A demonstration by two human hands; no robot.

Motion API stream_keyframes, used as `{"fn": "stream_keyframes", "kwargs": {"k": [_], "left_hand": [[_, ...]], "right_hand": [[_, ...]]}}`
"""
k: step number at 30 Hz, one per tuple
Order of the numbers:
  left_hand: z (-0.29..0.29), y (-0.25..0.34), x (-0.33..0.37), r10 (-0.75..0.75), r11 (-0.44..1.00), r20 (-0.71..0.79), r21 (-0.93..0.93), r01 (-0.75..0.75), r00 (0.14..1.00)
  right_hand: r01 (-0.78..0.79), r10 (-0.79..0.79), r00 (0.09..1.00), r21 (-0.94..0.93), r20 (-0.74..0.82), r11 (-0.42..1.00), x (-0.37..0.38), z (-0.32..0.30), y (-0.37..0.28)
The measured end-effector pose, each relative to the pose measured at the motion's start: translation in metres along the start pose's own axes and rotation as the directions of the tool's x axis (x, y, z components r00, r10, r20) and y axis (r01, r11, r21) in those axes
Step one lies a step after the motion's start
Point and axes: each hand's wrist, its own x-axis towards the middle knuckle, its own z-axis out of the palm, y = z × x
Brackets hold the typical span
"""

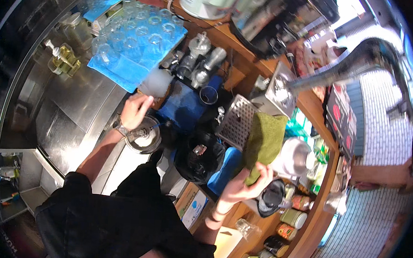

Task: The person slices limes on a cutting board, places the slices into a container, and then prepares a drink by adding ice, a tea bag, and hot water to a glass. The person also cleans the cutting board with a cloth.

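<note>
By my right hand (241, 184) I saw an olive-green cloth (265, 138) against a silver grater (238, 121) patterned with small holes. Beyond my left hand (135, 110) lay a bright blue mat (124, 73) under clear glasses (141, 28), with a black bin (199, 159) between both hands.

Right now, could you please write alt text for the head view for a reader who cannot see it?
Seen from above at a cluttered bar counter, a person's right hand holds a green cloth beside a perforated metal tray. Their left hand, wearing a wristwatch, grasps a frosted glass at the edge of a blue mat covered with upturned glasses, above a steel sink.
</note>
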Motion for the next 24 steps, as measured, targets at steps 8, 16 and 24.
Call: {"fn": "stream_keyframes", "kwargs": {"k": [8, 16, 24], "left_hand": [[-0.019, -0.069, -0.091, -0.494, 0.867, 0.254, 0.076, 0.493, 0.831], [-0.049, -0.102, -0.18, -0.622, 0.782, 0.056, 0.094, 0.616, 0.781], [-0.059, -0.136, -0.292, -0.9, 0.383, -0.156, 0.158, 0.91, 0.406]], "right_hand": [[0.163, -0.029, 0.933, -0.347, 0.36, 0.924, 0.033, 0.083, -0.021], [-0.194, -0.1, 0.897, 0.587, 0.43, 0.786, 0.234, 0.264, -0.18], [-0.17, 0.077, 0.985, 0.789, 0.154, 0.591, 0.26, 0.303, -0.24]]}}
